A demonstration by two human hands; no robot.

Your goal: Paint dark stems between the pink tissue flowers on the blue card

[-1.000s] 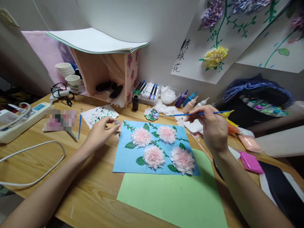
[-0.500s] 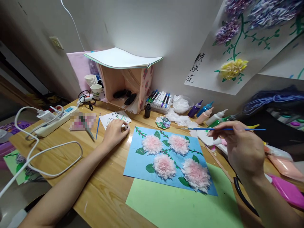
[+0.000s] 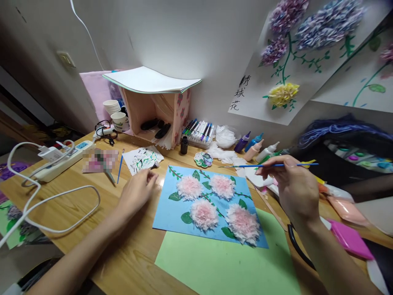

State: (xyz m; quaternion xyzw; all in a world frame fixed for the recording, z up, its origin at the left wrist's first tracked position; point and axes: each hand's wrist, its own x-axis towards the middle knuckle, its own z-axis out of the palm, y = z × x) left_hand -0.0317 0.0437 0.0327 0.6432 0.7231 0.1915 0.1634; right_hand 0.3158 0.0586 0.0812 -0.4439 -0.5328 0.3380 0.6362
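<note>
My right hand (image 3: pixel 294 190) is closed on a thin blue paintbrush (image 3: pixel 245 166), holding it level above the blue picture's right side. The brush's fine tip points left, near the paint palette (image 3: pixel 203 159). On the blue sheet (image 3: pixel 167 213) are several fluffy pink paper flowers (image 3: pixel 204 214) with green painted leaves and stems. My left hand (image 3: pixel 138 189) rests on the table left of this sheet, fingers curled in, with nothing visible in them. Just beyond its fingers, a small dark object (image 3: pixel 155 164) lies by the edge of a paint-smeared white paper (image 3: pixel 143 159).
Under the blue sheet lies green paper (image 3: pixel 227 266). Behind are a black bottle (image 3: pixel 184 145), a marker box (image 3: pixel 199 133), crumpled tissue (image 3: pixel 225 137) and paint bottles (image 3: pixel 253 150). At left are another brush (image 3: pixel 120 167), a power strip (image 3: pixel 63 162) and a looping white cable (image 3: pixel 95 211).
My left hand has drawn back toward me from the white paper, uncovering it and the small dark object. The view has shifted right; my right hand still holds the brush in much the same place.
</note>
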